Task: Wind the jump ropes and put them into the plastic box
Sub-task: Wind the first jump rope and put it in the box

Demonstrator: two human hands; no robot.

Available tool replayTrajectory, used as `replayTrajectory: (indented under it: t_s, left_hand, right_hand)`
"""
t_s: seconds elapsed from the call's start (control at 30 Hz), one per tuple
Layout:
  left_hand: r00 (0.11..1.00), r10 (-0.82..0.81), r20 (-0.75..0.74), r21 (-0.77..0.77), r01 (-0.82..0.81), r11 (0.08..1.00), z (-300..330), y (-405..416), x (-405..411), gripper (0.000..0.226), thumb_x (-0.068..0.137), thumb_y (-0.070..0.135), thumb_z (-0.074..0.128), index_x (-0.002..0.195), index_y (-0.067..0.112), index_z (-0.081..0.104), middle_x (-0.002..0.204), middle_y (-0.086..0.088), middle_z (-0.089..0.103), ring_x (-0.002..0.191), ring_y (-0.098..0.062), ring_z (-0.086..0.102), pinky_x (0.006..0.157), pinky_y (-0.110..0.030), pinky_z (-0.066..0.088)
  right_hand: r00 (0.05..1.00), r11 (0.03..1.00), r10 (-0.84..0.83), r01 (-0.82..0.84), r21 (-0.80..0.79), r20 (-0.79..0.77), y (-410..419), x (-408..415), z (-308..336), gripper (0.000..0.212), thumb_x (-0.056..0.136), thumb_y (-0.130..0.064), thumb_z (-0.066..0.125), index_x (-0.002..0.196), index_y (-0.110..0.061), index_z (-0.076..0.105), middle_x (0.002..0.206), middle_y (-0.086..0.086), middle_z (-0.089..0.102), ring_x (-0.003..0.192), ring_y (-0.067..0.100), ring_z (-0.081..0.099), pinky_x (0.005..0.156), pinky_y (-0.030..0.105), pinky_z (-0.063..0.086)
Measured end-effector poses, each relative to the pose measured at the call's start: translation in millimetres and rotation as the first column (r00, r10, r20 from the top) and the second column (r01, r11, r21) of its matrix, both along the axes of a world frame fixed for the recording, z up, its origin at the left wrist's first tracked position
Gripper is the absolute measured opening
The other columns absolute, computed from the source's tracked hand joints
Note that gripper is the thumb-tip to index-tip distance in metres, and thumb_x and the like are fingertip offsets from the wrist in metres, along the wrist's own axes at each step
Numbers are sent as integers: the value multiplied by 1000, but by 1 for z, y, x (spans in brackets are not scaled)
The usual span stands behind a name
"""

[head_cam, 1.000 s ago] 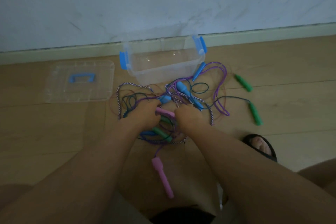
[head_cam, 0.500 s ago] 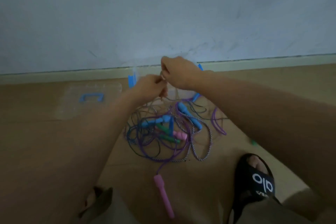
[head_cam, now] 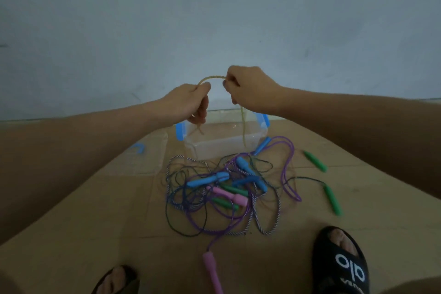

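While the black slide sandal [head_cam: 340, 267] shows white letters "olo", the left hand [head_cam: 188, 102] and right hand [head_cam: 248, 89] each pinch the thin yellowish jump rope [head_cam: 211, 78] above the clear plastic box [head_cam: 253, 141].

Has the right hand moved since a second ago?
Yes. The right hand has risen from the rope pile on the floor to above the box, holding a yellowish rope.

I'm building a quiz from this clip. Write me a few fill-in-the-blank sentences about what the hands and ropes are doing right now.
1. Both the left hand and right hand grip a ____ rope.
2. The box stands against the ____.
3. The box's latches are ____.
4. The lone handle nearest the feet is ____.

Missing words: yellow; wall; blue; pink
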State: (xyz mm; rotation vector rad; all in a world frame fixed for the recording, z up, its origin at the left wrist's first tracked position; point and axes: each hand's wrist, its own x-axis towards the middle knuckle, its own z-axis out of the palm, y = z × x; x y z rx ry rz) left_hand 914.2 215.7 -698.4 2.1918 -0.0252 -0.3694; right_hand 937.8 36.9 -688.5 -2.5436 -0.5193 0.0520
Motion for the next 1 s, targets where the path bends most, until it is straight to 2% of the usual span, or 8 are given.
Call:
replayTrajectory:
  t_s: [0.13,0.27,0.37,0.43,0.57,0.73,0.83,1.0]
  left_hand:
    - [992,86,-95,-204,-104,973,-6,-2,-19,54,102,43,25,79,6,57,85,-18,74,81,-25,72,77,-33,57]
    - [985,124,-118,-205,-147,968,-12,-6,-31,56,102,48,22,84,9,58,90,-12,76,92,-24,71,90,-36,54]
    - [983,175,-60,-149,-182,972,-11,1,-32,54,101,47,30,74,9,58,81,-10,76,88,-22,73,92,-37,53]
    - [987,160,26,-26,-160,987,-9,13,-33,51,99,43,38,71,7,63,77,-6,76,84,-20,73,93,-36,52]
    - [986,41,160,245,-80,966,-6,33,-37,48,100,38,42,83,5,70,81,1,74,80,-14,69,82,-32,52]
    - [992,-15,126,310,-25,951,-15,26,-53,41,102,37,39,85,5,58,80,-5,72,73,-17,69,64,-32,56]
    - [993,3,116,217,-28,976,-15,6,-60,41,103,38,33,84,10,55,81,-6,71,58,-19,61,52,-31,51]
    - [980,-81,181,248,34,968,2,-22,-53,28,100,35,40,87,16,57,81,2,72,61,-15,57,62,-32,48]
  right_hand:
    - [961,970,97,-150,-190,-259,1,-9,-11,23,94,-33,49,92,-17,66,81,-5,74,81,10,61,66,26,44]
    - [905,964,147,-221,-148,-398,4,-19,-11,23,96,-24,46,94,-12,66,81,2,74,75,14,67,69,27,55]
    - [899,972,132,-199,-122,-417,2,-21,-5,22,97,-17,43,93,-8,63,80,6,73,70,18,69,64,28,58]
    - [919,945,128,-228,-236,-372,-7,-19,-3,23,97,-17,43,92,-9,64,78,4,73,69,17,69,64,28,55]
    - [960,785,117,-245,-568,-253,-38,-17,-5,25,92,-12,43,86,-7,67,72,-1,73,79,19,67,76,33,54]
    - [959,654,50,-241,-717,-277,-57,-19,-4,21,87,-10,58,104,-7,70,96,4,74,93,21,66,69,28,48]
    - [941,720,32,-256,-645,-338,-50,-19,-1,32,86,-7,65,117,-12,62,113,5,68,102,22,63,74,26,44]
    - [893,951,70,-193,-240,-444,-24,-24,-2,45,79,-8,70,120,-24,57,117,-4,58,106,16,57,95,36,48]
